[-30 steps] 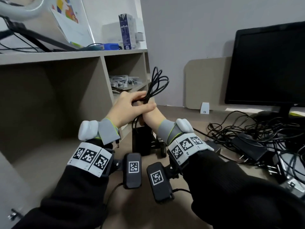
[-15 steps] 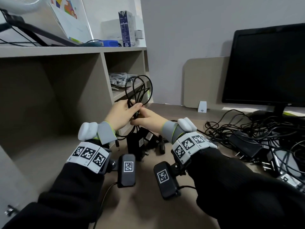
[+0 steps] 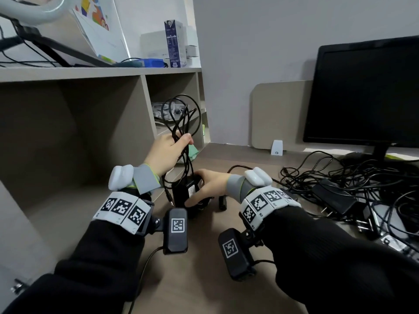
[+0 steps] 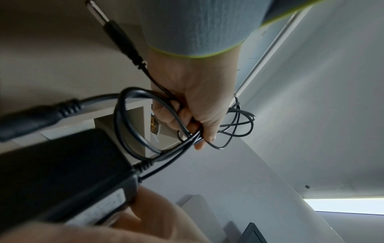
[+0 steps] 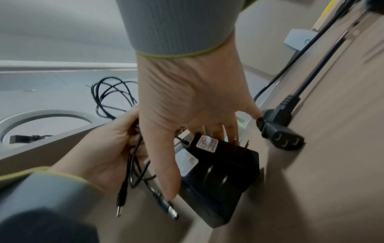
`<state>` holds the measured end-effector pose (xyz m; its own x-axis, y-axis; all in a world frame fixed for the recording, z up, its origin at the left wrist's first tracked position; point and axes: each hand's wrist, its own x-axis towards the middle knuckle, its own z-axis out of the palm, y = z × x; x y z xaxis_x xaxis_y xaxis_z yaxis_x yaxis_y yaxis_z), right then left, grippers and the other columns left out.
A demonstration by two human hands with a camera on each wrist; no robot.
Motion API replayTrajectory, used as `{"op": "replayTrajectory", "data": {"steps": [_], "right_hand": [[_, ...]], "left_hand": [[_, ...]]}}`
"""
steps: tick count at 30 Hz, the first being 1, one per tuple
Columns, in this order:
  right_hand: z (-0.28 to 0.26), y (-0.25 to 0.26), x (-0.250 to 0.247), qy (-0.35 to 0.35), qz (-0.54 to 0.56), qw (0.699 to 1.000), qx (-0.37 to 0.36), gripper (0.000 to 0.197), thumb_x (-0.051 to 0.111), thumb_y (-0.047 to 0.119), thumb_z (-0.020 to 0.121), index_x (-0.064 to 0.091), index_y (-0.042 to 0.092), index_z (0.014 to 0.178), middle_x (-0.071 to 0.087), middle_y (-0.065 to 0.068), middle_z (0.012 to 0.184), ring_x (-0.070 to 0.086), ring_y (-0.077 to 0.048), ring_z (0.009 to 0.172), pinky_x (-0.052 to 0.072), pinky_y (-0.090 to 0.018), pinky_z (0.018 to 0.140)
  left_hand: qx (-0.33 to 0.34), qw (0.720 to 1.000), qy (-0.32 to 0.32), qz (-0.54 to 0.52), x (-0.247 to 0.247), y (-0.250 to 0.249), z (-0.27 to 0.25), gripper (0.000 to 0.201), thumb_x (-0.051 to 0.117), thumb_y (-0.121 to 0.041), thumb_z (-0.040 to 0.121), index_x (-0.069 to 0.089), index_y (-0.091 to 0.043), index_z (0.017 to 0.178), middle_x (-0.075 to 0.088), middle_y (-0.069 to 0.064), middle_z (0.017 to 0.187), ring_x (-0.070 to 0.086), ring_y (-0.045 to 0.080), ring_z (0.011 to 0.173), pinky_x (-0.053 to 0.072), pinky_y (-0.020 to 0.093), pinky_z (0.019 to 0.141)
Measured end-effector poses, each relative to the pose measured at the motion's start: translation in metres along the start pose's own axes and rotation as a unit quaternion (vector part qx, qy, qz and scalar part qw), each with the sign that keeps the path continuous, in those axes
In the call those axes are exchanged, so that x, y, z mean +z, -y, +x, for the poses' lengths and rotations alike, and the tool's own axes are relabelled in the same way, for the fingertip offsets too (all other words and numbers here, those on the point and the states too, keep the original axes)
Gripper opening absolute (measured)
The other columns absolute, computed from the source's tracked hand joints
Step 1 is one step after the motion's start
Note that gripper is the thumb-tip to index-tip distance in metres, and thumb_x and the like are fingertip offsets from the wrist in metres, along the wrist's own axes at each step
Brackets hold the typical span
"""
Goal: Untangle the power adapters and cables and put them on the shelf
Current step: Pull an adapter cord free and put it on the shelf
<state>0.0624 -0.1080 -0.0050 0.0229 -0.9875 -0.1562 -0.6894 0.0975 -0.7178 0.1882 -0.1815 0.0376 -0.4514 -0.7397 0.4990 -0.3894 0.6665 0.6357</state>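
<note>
black cable coil gripped in left hand; right hand clasping two adapters

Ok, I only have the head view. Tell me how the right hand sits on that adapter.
Observer: In the right wrist view, the right hand grips the adapter, thumb down one side, fingers over the far end. Two flat prongs face the camera.
Operator: Now report the loose cable ends.
Observer: Two round plugs hang below the left hand.
Operator: Check the left grip.
Observer: In the left wrist view, its fingers curl round several strands of the cable.
</note>
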Motion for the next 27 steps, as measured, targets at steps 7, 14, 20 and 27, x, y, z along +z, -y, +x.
{"op": "replayTrajectory", "data": {"steps": [7, 14, 20, 27], "right_hand": [[0.017, 0.007, 0.014, -0.086, 0.020, 0.996, -0.009, 0.086, 0.082, 0.025, 0.069, 0.031, 0.012, 0.137, 0.047, 0.002, 0.113, 0.052, -0.017, 0.105, 0.045, -0.028, 0.090], [0.038, 0.022, 0.015, -0.149, -0.002, 0.988, -0.037, 0.075, 0.079, 0.025, 0.069, 0.041, 0.016, 0.133, 0.054, -0.001, 0.126, 0.055, -0.019, 0.111, 0.046, -0.026, 0.090], [0.073, 0.040, 0.043, -0.124, -0.068, 0.988, -0.057, 0.074, 0.080, 0.031, 0.062, 0.045, 0.018, 0.125, 0.051, -0.002, 0.120, 0.054, -0.019, 0.104, 0.046, -0.027, 0.083], [0.103, 0.040, 0.060, -0.106, -0.064, 0.991, -0.055, 0.076, 0.081, 0.030, 0.062, 0.046, 0.017, 0.129, 0.046, -0.006, 0.127, 0.052, -0.023, 0.111, 0.047, -0.033, 0.095]], "left_hand": [[-0.014, 0.999, -0.046, 0.004, -0.021, 0.009, 0.004, 0.029, 0.044, -0.024, 0.099, 0.068, -0.012, 0.086, 0.049, -0.011, 0.060, 0.047, 0.016, 0.066, 0.033, 0.027, 0.069], [-0.107, 0.990, -0.079, 0.056, -0.059, 0.065, 0.007, 0.031, 0.044, -0.023, 0.099, 0.070, -0.006, 0.103, 0.063, 0.031, 0.100, 0.058, 0.041, 0.098, 0.037, 0.033, 0.073], [-0.250, 0.953, -0.134, 0.112, -0.070, 0.107, 0.007, 0.040, 0.046, -0.029, 0.097, 0.063, 0.002, 0.113, 0.061, 0.025, 0.116, 0.054, 0.041, 0.110, 0.041, 0.038, 0.088], [-0.295, 0.929, -0.144, 0.169, -0.070, 0.138, 0.013, 0.041, 0.044, -0.031, 0.098, 0.059, 0.006, 0.108, 0.061, 0.029, 0.112, 0.054, 0.044, 0.107, 0.042, 0.040, 0.084]]}}
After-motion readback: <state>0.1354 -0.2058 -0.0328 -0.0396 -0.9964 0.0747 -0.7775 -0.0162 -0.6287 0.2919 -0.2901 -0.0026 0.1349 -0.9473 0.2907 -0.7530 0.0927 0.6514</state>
